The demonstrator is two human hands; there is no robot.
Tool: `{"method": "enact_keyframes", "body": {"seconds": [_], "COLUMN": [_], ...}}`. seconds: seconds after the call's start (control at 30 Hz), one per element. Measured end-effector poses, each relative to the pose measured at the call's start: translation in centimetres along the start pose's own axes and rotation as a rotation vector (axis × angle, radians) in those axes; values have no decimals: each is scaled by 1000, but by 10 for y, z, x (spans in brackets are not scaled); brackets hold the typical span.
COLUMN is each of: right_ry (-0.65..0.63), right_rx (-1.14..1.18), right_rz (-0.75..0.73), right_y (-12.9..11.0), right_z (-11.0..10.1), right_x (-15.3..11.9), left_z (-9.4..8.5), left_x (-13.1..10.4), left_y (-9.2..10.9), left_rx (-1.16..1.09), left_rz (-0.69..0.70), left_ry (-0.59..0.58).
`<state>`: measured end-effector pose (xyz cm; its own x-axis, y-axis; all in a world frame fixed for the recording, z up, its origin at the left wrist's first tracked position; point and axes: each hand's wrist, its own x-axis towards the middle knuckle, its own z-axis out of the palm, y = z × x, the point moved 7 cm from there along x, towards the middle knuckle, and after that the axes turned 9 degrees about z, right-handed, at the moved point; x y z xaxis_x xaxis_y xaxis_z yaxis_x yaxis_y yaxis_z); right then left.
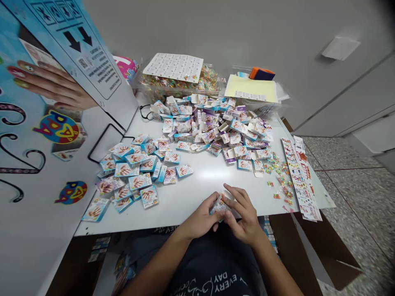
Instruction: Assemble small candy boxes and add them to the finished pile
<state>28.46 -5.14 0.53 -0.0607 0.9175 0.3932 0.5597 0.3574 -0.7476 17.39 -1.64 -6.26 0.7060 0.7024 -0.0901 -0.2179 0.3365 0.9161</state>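
Observation:
At the table's front edge I hold a small printed box (218, 205) between both hands. My left hand (202, 216) is closed around its left side, thumb and fingers pressing on it. The fingers of my right hand (243, 211) bend over the top and right side of the same box, partly hiding it. Closed boxes (137, 181) of this kind lie in a heap to the left. Farther back spreads a larger pile of small boxes (212, 131), many with flaps standing up. Small colourful packets (284, 185) are scattered to the right.
Sticker sheets (300, 176) lie along the table's right side. Behind the pile stand a clear tub of colourful packets (182, 84) and a second clear container (262, 107) under a yellow sheet (253, 87). A large printed display (70, 102) rises at left. Cardboard boxes (324, 246) stand below.

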Motion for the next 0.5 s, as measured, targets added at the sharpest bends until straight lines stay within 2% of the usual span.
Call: {"method": "enact_keyframes", "body": {"seconds": [0.1,0.2,0.33,0.5], "right_ry": [-11,50,252,290], "right_rx": [85,105,37,-51], "right_rz": [165,259,225,96], "right_y": [2,3,6,-2], "right_z": [1,5,5,15], "right_x": [3,4,-1,-9], "left_z": [-11,-18,-16,-15], "left_x": [-1,-1,0,-1], "left_y": [2,11,21,34], "left_rx": [108,118,147,257], "left_rz": [-26,38,120,218], "left_ry": [-42,-31,-11,25]}}
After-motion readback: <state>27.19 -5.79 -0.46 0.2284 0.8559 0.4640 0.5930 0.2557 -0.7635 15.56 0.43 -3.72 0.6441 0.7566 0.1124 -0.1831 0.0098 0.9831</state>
